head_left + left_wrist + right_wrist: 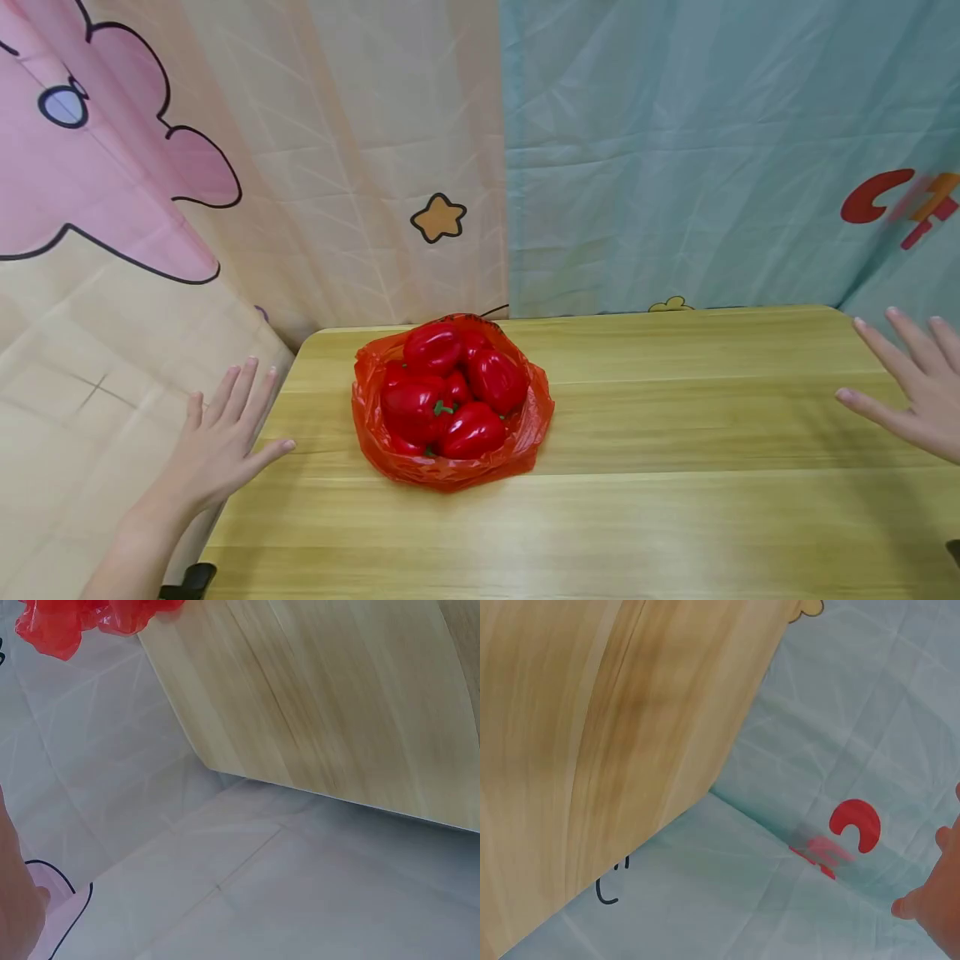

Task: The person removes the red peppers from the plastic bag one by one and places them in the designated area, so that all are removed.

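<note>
Several glossy red bell peppers (474,431) lie heaped in a red plastic bag (450,475) whose rim is spread wide around them. One pepper shows a green stem. To the left of the bag, over the table's left edge, my left hand (217,450) is held with its fingers straight and spread, touching nothing. Far to the right, my right hand (926,392) is raised with spread fingers and holds nothing; the frame cuts off part of it. The left wrist view catches a bit of the bag (56,626) at its top.
The bag stands on a light wooden table (675,417), toward its back left. Printed curtains (652,150) hang behind and beside the table, close to its back edge. A black band (191,579) shows at my left wrist.
</note>
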The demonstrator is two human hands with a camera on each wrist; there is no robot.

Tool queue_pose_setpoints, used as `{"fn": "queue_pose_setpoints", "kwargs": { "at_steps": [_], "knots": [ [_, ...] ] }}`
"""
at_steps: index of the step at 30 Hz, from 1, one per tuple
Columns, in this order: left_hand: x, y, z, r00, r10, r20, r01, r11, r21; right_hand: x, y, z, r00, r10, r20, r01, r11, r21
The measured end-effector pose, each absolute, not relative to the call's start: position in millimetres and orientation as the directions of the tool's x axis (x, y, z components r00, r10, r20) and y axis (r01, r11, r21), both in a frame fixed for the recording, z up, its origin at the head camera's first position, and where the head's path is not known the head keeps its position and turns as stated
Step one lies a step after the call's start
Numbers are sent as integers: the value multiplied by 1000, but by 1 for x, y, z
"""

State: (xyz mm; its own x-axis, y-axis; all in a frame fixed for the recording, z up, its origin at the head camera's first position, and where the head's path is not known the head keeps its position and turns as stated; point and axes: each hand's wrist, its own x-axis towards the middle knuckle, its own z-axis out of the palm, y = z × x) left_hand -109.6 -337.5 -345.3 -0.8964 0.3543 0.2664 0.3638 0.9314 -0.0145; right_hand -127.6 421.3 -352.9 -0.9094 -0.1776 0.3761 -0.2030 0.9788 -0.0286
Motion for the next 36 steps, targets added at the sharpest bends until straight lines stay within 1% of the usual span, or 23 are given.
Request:
{"fn": "queue_pose_setpoints", "kwargs": {
  "at_steps": [3, 6, 9, 11, 13, 17, 20, 22, 26, 32, 36],
  "knots": [
    [-110, -336, -346, -894, 359, 268, 377, 926, 17, -129, 417, -351, -918, -173, 357, -201, 979, -43],
    [-112, -331, -348, -891, 352, 287, 393, 915, 97, -131, 411, -348, -912, -188, 365, -221, 974, -48],
    [-113, -323, -351, -906, 319, 279, 392, 879, 270, -136, 403, -345, -885, -239, 401, -303, 947, -105],
    [-114, -316, -353, -923, 291, 253, 372, 842, 392, -139, 395, -344, -873, -262, 412, -358, 917, -175],
    [-113, -307, -354, -951, 246, 185, 307, 809, 502, -143, 386, -342, -871, -273, 408, -396, 882, -256],
    [-114, -290, -359, -982, 179, 65, 176, 720, 672, -150, 366, -339, -890, -256, 377, -403, 828, -390],
    [-116, -277, -362, -988, 151, -7, 83, 582, 809, -154, 352, -338, -904, -242, 353, -392, 799, -456],
    [-118, -270, -364, -990, 138, -43, 29, 482, 876, -158, 343, -337, -907, -244, 342, -395, 772, -498],
    [-121, -260, -366, -992, 107, -68, -27, 345, 938, -166, 321, -336, -911, -261, 320, -401, 744, -534],
    [-127, -250, -369, -994, 35, -102, -88, 281, 956, -181, 283, -337, -889, -337, 310, -458, 678, -575],
    [-128, -245, -369, -993, 25, -119, -111, 226, 968, -192, 256, -341, -867, -397, 303, -496, 617, -612]
  ]
}}
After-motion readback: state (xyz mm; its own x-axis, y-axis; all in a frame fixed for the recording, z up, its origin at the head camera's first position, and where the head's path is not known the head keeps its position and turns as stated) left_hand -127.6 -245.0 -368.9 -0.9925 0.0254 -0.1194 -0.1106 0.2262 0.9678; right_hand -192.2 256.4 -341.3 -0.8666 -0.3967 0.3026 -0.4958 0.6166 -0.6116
